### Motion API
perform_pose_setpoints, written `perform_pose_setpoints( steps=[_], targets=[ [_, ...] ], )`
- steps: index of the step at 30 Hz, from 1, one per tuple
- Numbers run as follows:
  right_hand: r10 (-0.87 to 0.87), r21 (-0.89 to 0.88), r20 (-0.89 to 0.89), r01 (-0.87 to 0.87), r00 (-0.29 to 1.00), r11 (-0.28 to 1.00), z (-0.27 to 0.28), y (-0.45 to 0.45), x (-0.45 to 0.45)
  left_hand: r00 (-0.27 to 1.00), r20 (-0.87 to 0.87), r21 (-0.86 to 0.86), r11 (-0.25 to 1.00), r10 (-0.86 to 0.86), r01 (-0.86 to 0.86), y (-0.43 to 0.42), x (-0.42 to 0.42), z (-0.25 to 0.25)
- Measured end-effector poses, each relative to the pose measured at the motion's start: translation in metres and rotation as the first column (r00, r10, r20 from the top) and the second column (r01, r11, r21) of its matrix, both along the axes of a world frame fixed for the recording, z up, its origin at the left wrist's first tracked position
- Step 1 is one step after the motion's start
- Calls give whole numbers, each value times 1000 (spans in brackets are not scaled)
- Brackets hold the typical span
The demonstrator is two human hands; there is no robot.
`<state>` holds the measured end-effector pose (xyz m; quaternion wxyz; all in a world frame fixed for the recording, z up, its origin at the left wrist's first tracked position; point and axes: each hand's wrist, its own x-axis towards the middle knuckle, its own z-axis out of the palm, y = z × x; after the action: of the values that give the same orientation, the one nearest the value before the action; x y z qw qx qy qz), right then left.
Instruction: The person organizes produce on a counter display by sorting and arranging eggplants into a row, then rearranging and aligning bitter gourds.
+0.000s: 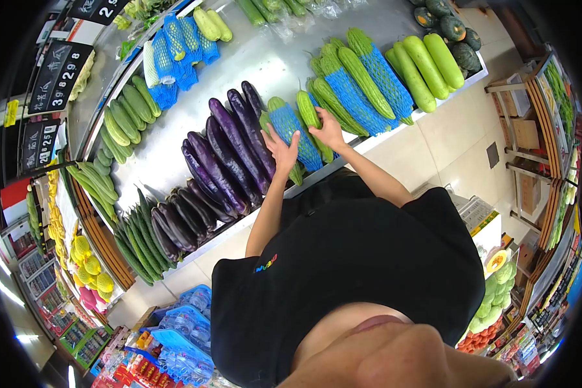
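Silvery metal tops the bench (258, 61), the largest element, which extends from left to right across the scene. Long purple eggplants (236, 132) form a row left of centre; bitter gourds (367, 81), some in blue mesh (352, 97), form a pile to the right. Between these groups, at the near edge, lies a netted bitter gourd (287, 119). It is probably firm and of moderate weight; the covering should add friction and shield the skin but may slide, so a hold around the body is preferable to one on loose strands. Just right of it is a bare bitter gourd (306, 108), likely lighter, stiff and crisp: its ridges should resist slipping yet bruise under pressure, and the middle of its length offers the best-balanced hold. Left hand (282, 150): fingers and thumb apart, laid across the netted bitter gourd. Right hand (330, 129): fingers and thumb closed on the bare bitter gourd from the right; how far they wrap beneath cannot be told, the underside being hidden.
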<state>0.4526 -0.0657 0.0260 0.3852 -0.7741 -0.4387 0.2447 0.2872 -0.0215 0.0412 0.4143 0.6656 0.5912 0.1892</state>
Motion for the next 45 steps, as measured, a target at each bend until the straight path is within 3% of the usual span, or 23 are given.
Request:
perform_pose_setpoints(
  steps=[2, 3, 5, 8, 10, 13, 16, 18, 21, 22, 23, 26, 29, 32, 33, 37, 41, 45],
  targets=[
    [-51, 125, -132, 67, 990, 990, 1, -3, 15, 1000, -19, 17, 1000, -14, 15, 2, -4, -6],
    [-81, 189, -121, 103, 989, 976, 28, -6, 25, 1000, 5, 76, 997, -29, 28, 3, -6, -17],
    [-79, 245, 94, 54, 992, 968, 81, -13, 52, 1000, 14, 38, 999, -22, 21, 2, -6, -13],
    [-144, 167, 405, 82, 903, 982, 122, -15, 90, 1000, 12, -8, 1000, -13, 13, 1, -3, -7],
    [-116, 72, 508, 92, 853, 993, 119, -9, 111, 1000, 7, -30, 1000, -7, 7, 1, -2, -3],
    [-27, 7, 596, 29, 802, 1000, 71, -4, 130, 1000, 18, -50, 999, -2, 3, -1, -3, 0],
    [-44, 84, 682, -19, 730, 996, 83, -4, 100, 993, 121, -31, 999, 12, -8, 3, -12, -9],
    [30, 134, 624, -145, 781, 980, 91, -3, 61, 964, 266, -7, 1000, 14, -13, 6, -18, -18],
    [228, 164, 322, -291, 919, 942, 67, -7, -14, 957, 289, 79, 996, 6, -29, 4, -25, -21],
    [278, 17, 267, -292, 923, 956, 65, -10, -37, 953, 302, 107, 994, -7, -27, 4, -27, -28],
    [295, -104, 217, -278, 931, 955, 43, -9, -54, 901, 426, 1, 996, 75, -84, 4, -28, -29],
    [217, -20, 205, -218, 954, 976, 28, -10, -65, 800, 578, -88, 987, 163, -137, 5, -30, -24],
    [169, 24, 52, -171, 984, 985, 23, -14, -49, 824, 550, -78, 991, 137, -112, 4, -33, -30],
    [150, 179, -101, -130, 984, 975, 47, -21, -10, 970, 227, 38, 995, 82, -93, -6, -27, -28],
    [121, 242, -141, -84, 982, 967, 65, -23, 5, 974, 211, 87, 991, 79, -100, -8, -24, -32],
    [-40, 313, 221, -32, 974, 949, 113, -33, 77, 987, 115, 187, 974, 108, -128, -14, -13, -36],
    [-211, 329, 463, 54, 861, 943, 136, -35, 135, 981, 102, 196, 964, 164, -181, -14, -8, -30],
    [-41, 55, 564, 11, 825, 998, 108, -43, 169, 973, 104, 213, 951, 206, -224, -12, -8, -32]
  ],
)
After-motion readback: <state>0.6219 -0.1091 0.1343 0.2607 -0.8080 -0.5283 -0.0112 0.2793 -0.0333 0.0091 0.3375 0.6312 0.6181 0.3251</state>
